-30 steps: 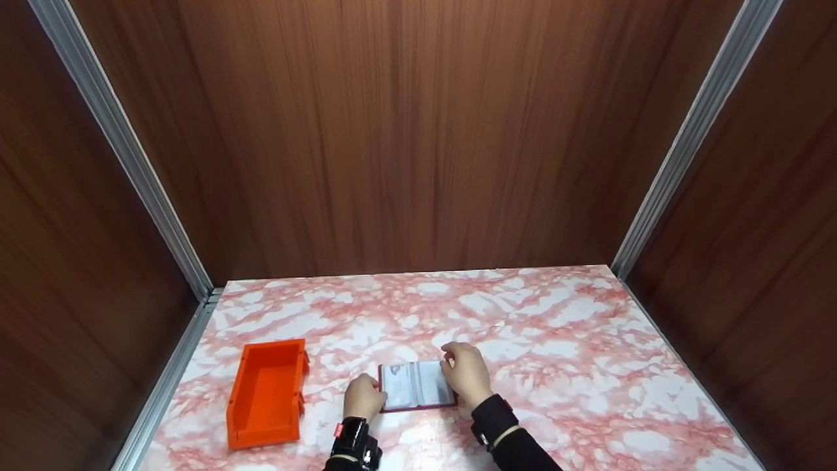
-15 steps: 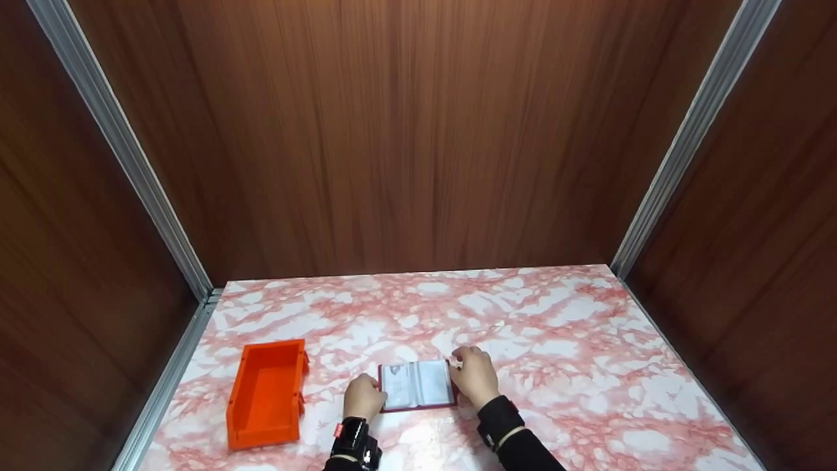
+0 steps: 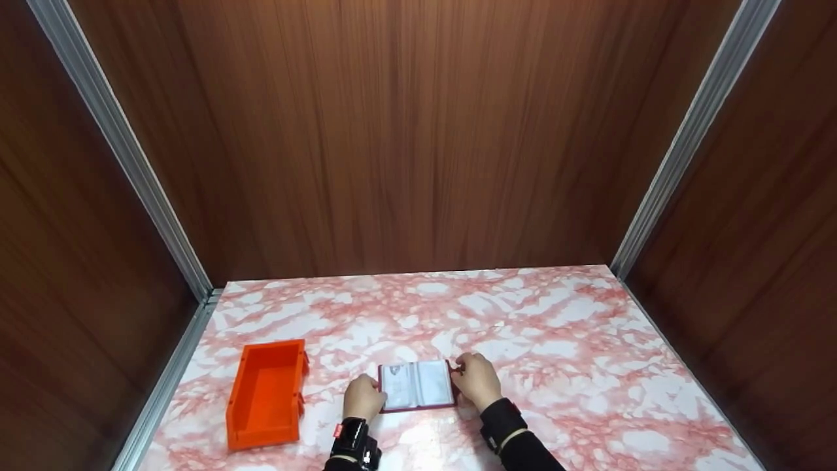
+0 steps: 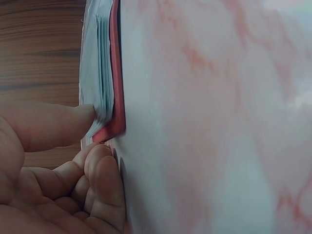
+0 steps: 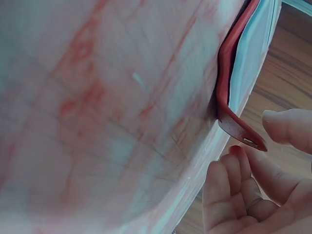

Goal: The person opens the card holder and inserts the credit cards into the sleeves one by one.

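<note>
A red card holder [image 3: 417, 411] lies spread on the table, its clear plastic sleeves [image 3: 433, 383] facing up. At its left edge my left hand [image 3: 363, 396] grips it; in the left wrist view the thumb [image 4: 63, 124] presses on the sleeve edges while curled fingers [image 4: 105, 183] sit by the cover's corner. My right hand [image 3: 478, 381] is at the right edge. In the right wrist view, a strap [image 5: 243, 136] with a metal snap sticks out from the cover between thumb [image 5: 287, 127] and bent fingers [image 5: 219, 187], with a gap between thumb and strap.
An orange bin [image 3: 265, 435] stands on the table to the left of my left hand. The pink-and-white marbled table [image 3: 556, 327] is bounded by brown wood-grain panels [image 3: 418, 144] at the back and both sides, with metal rails in the corners.
My right hand has drawn back from over the right-hand sleeve, moving right and slightly nearer to me, to beside the cover's edge. The left hand and card holder have stayed in place.
</note>
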`<state>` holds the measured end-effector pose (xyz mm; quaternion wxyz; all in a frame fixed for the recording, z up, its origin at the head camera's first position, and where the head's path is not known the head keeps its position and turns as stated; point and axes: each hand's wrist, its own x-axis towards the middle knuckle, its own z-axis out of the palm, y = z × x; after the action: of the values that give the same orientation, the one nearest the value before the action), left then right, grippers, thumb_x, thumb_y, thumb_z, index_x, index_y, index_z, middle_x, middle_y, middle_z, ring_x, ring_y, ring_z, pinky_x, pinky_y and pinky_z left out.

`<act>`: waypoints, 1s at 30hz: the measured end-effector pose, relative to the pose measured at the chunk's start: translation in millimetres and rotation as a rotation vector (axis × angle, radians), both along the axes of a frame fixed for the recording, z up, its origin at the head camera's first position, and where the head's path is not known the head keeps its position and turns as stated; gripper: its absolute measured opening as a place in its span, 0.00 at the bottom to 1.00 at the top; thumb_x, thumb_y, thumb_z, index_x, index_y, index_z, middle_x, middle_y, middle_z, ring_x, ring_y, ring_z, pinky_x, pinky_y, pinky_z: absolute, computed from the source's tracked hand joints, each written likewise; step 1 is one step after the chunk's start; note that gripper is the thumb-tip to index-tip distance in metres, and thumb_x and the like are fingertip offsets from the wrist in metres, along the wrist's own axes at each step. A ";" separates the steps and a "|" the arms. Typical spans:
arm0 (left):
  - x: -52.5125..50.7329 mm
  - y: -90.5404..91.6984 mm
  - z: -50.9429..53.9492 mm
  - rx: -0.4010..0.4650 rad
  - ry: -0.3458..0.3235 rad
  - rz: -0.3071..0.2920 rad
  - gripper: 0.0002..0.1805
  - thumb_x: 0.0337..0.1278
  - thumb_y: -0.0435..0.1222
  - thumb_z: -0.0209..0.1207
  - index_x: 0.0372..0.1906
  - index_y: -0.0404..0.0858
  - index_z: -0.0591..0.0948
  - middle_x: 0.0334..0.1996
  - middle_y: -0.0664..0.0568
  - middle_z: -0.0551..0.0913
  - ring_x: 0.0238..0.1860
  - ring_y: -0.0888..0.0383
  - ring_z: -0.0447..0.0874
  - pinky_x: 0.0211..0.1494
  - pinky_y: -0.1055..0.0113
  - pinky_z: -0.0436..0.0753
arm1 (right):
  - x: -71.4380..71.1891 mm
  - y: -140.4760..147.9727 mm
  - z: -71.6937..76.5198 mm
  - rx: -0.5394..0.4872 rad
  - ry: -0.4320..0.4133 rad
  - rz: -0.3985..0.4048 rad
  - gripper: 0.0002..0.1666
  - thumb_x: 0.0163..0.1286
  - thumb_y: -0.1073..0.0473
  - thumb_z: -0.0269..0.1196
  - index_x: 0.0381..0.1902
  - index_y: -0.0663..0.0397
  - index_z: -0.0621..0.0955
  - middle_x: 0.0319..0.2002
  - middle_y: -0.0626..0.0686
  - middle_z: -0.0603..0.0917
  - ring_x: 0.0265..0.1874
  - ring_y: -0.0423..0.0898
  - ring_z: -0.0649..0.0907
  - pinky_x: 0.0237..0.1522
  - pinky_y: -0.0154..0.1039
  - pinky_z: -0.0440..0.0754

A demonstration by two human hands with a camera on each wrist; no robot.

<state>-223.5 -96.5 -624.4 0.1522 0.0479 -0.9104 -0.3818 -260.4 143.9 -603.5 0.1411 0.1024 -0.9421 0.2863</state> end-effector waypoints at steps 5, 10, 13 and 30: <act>0.3 0.1 0.7 0.000 -0.001 0.002 0.07 0.35 0.27 0.65 0.26 0.30 0.80 0.23 0.44 0.81 0.28 0.43 0.80 0.37 0.52 0.78 | -2.3 0.8 -4.2 -0.014 -0.051 0.019 0.12 0.55 0.64 0.71 0.38 0.64 0.83 0.29 0.55 0.80 0.30 0.54 0.81 0.36 0.50 0.79; 0.3 0.2 1.0 -0.003 -0.014 0.005 0.07 0.35 0.27 0.66 0.26 0.30 0.80 0.24 0.44 0.82 0.29 0.43 0.81 0.37 0.52 0.79 | -4.8 2.4 -8.4 -0.004 -0.070 0.056 0.10 0.56 0.66 0.70 0.36 0.63 0.82 0.28 0.54 0.81 0.31 0.55 0.82 0.38 0.50 0.79; 1.1 0.3 2.4 -0.002 -0.023 0.005 0.07 0.35 0.27 0.66 0.26 0.30 0.81 0.24 0.44 0.82 0.29 0.43 0.82 0.38 0.52 0.79 | -5.6 3.0 -9.5 -0.002 -0.068 0.065 0.10 0.56 0.67 0.70 0.35 0.63 0.81 0.28 0.55 0.82 0.32 0.55 0.82 0.39 0.51 0.80; 1.2 2.2 6.5 0.004 -0.053 0.014 0.05 0.35 0.27 0.63 0.24 0.31 0.80 0.22 0.45 0.81 0.28 0.44 0.81 0.36 0.51 0.78 | -7.4 4.8 -13.3 -0.016 -0.052 0.084 0.10 0.54 0.70 0.68 0.36 0.64 0.82 0.29 0.56 0.83 0.33 0.57 0.83 0.41 0.51 0.80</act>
<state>-222.2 -94.3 -617.9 0.1304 0.0648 -0.9131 -0.3809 -267.8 148.7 -616.8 0.1050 0.1333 -0.9381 0.3019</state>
